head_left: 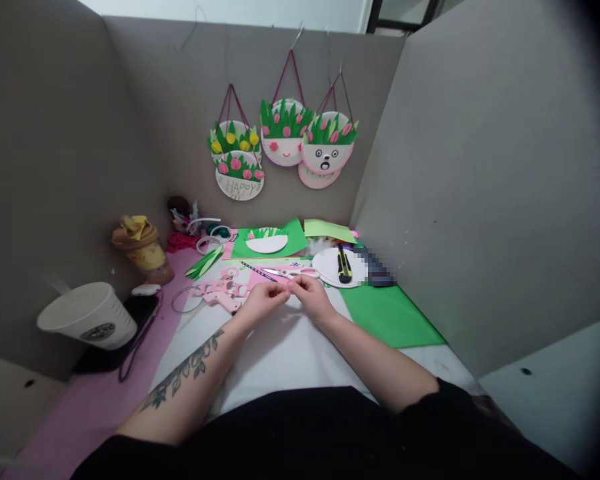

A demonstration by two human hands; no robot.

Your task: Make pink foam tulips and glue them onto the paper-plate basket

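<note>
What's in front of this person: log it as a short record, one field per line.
Hands: left hand and right hand close together, fingertips pinched; anything held is too small to identify
Just beyond: scissors
Left side: pink glue gun, white cup
Right side: yellow-and-black cutter on a white plate; green sheet
Back panel: hanging paper-plate crafts

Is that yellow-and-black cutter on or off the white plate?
On: the cutter lies over the plate, with white showing either side.
</note>
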